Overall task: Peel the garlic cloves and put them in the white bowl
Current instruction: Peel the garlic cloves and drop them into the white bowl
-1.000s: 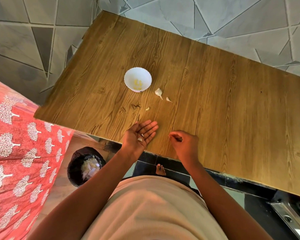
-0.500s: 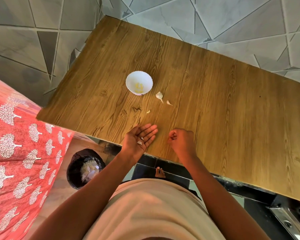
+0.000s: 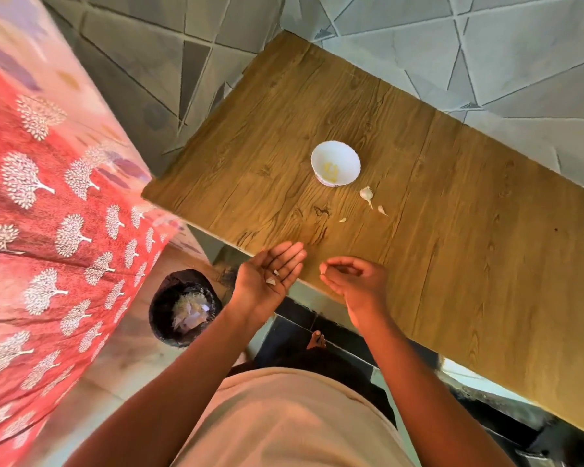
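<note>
Step in hand: clearing peel, by appearance; peeled cloves already lie in the white bowl [image 3: 335, 163].

Next move: likely tipping the scraps into the bin [image 3: 185, 307], down-left of the bowl.

Left hand [image 3: 270, 278]: palm up, fingers straight, carrying skin scraps [image 3: 271, 281], nearer than the bowl.

Right hand [image 3: 354, 281]: just beside it, apart, fingertips pinching a small pale bit.

Unpeeled garlic [image 3: 367, 193]: just right of the bowl.
</note>
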Demonstrator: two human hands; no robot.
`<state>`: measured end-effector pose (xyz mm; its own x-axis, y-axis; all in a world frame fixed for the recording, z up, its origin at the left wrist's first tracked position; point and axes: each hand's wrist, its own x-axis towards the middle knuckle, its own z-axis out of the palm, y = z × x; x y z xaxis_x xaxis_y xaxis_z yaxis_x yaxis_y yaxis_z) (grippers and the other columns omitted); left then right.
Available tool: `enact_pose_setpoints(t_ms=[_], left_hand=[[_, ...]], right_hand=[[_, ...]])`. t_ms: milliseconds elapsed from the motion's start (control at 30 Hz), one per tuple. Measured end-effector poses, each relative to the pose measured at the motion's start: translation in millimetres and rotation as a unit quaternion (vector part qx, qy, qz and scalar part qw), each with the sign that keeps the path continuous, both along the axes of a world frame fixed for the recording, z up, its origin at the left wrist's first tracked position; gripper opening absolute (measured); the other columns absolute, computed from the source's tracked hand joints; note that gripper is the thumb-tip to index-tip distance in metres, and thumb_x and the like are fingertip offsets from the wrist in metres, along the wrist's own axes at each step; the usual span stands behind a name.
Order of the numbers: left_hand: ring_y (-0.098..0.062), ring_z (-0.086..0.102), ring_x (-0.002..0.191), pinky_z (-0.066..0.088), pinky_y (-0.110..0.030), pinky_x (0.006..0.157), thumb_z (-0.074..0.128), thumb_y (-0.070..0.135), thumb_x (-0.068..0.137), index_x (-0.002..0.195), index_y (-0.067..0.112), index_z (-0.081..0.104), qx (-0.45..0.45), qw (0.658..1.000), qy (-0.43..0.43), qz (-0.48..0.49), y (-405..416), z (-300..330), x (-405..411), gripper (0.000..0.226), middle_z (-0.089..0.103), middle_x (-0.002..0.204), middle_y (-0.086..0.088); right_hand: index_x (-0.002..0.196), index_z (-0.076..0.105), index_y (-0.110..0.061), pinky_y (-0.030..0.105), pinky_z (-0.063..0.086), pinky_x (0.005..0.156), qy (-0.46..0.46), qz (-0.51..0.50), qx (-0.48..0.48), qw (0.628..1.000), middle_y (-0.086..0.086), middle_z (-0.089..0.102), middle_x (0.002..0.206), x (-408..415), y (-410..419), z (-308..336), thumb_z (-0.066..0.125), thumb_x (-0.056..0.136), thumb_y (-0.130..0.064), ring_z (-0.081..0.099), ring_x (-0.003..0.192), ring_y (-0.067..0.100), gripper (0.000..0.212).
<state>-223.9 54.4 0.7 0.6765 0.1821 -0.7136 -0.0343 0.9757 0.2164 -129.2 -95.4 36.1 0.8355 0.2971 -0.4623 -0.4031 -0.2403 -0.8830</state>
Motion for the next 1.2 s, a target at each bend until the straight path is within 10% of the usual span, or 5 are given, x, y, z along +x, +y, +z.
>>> enact_pose_setpoints(t_ms=[367,633,867,1067,1200], left_hand=[[-0.023,0.076,0.093,0.061,-0.03,0.081,0.036,0.027,0.111,0.123,-0.003,0.066,-0.018,0.962,0.116,0.246,70,-87,-144,0.044,0.077,0.111,-0.016],[-0.021,0.072,0.081,0.058,-0.028,0.065,0.035,0.03,0.112,0.123,-0.007,0.065,-0.027,0.911,0.216,0.349,127,-279,-180,0.048,0.074,0.11,-0.019],[-0.028,0.064,0.093,0.056,-0.037,0.086,0.027,0.037,0.113,0.106,-0.004,0.062,-0.097,0.877,0.208,0.423,183,-510,-180,0.054,0.066,0.104,-0.02],[-0.037,0.055,0.109,0.047,-0.045,0.097,0.035,0.06,0.106,0.122,0.006,0.059,-0.109,0.889,0.188,0.403,196,-610,-198,0.061,0.06,0.117,-0.028],[-0.035,0.063,0.123,0.048,-0.046,0.108,0.034,0.058,0.107,0.133,0.009,0.057,-0.105,0.882,0.175,0.425,190,-627,-210,0.06,0.062,0.136,-0.021]], right_hand=[[0.089,0.077,0.005,0.026,0.057,0.068,-0.051,0.309,-0.004,0.95,0.008,0.077,0.078,-126,165,-74,0.079,0.077,0.011,0.072,0.069,0.011,0.014],[0.09,0.08,-0.011,0.041,0.062,0.077,-0.062,0.446,-0.066,0.891,0.001,0.078,0.083,-176,251,-284,0.078,0.083,0.002,0.076,0.081,0.02,0.015],[0.107,0.08,-0.01,0.015,0.051,0.09,-0.266,0.574,-0.041,0.773,0.001,0.078,0.105,-193,291,-510,0.068,0.091,0.0,0.071,0.098,0.006,0.023],[0.135,0.064,-0.004,0.034,0.038,0.118,-0.26,0.729,-0.026,0.632,0.012,0.062,0.141,-183,296,-647,0.048,0.104,-0.023,0.051,0.137,0.015,0.04],[0.143,0.055,-0.002,0.045,0.029,0.123,-0.264,0.732,-0.084,0.623,0.018,0.046,0.155,-185,305,-687,0.037,0.105,-0.038,0.036,0.149,0.029,0.055]])
